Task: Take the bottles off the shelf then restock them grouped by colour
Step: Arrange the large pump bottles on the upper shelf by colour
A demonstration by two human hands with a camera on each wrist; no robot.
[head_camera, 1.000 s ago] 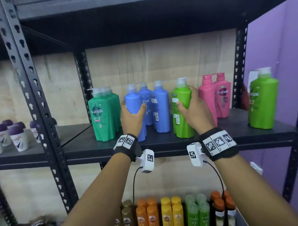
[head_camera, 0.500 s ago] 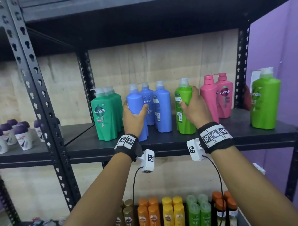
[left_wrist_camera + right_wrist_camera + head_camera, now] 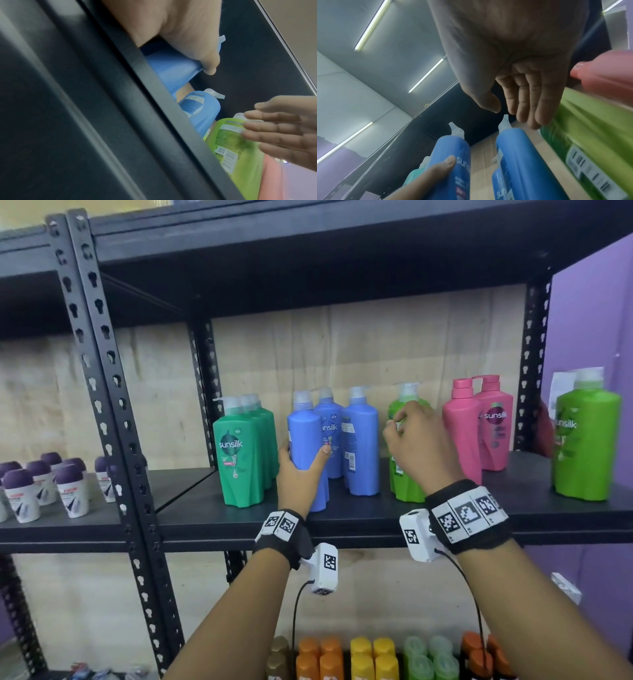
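On the black shelf (image 3: 342, 522) stand dark green bottles (image 3: 239, 453), blue bottles, a lime green bottle (image 3: 404, 487) and pink bottles (image 3: 479, 422). A second lime green bottle (image 3: 585, 440) stands apart at the right. My left hand (image 3: 298, 474) grips the front blue bottle (image 3: 305, 433) low on its body, thumb on the right side; the left wrist view shows this blue bottle (image 3: 171, 67) too. My right hand (image 3: 418, 440) is in front of the middle lime bottle (image 3: 231, 142), fingers (image 3: 274, 128) straight and holding nothing. In the right wrist view the right hand (image 3: 522, 81) hangs beside that lime bottle (image 3: 590, 128).
Two more blue bottles (image 3: 363, 440) stand right behind the held one. Purple-capped roll-ons (image 3: 41, 487) fill the left shelf. Orange, yellow and green bottles (image 3: 359, 655) stand on the shelf below. A perforated black upright (image 3: 113, 405) is at the left, and a purple wall at the right.
My right hand gripped the middle lime bottle and set it further back; now its fingers are straight and off it. The left hand keeps its grip on the blue bottle.
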